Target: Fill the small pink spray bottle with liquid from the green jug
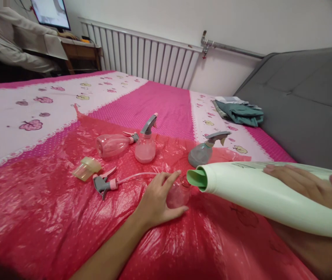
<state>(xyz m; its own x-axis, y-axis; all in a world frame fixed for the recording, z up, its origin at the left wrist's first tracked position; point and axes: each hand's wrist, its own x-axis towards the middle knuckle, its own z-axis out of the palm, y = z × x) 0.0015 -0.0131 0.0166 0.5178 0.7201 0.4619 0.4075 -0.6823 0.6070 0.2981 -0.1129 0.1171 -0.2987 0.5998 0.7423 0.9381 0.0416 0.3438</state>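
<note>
My left hand (157, 198) grips a small open pink bottle (179, 194) standing on the red plastic sheet (37, 217). My right hand (308, 186) holds a large pale green bottle (259, 192) tipped on its side, its green spout (197, 178) right above the pink bottle's mouth. A loose grey-and-pink spray head with its tube (105, 184) lies just left of my left hand.
On the sheet stand a pink spray bottle (145, 146) and a grey one (202, 151); another pink one (113, 144) lies on its side near a pale cap (86, 168). Folded cloths (240, 111) lie by the grey headboard (306, 97). Another person (11, 42) sits at a desk far left.
</note>
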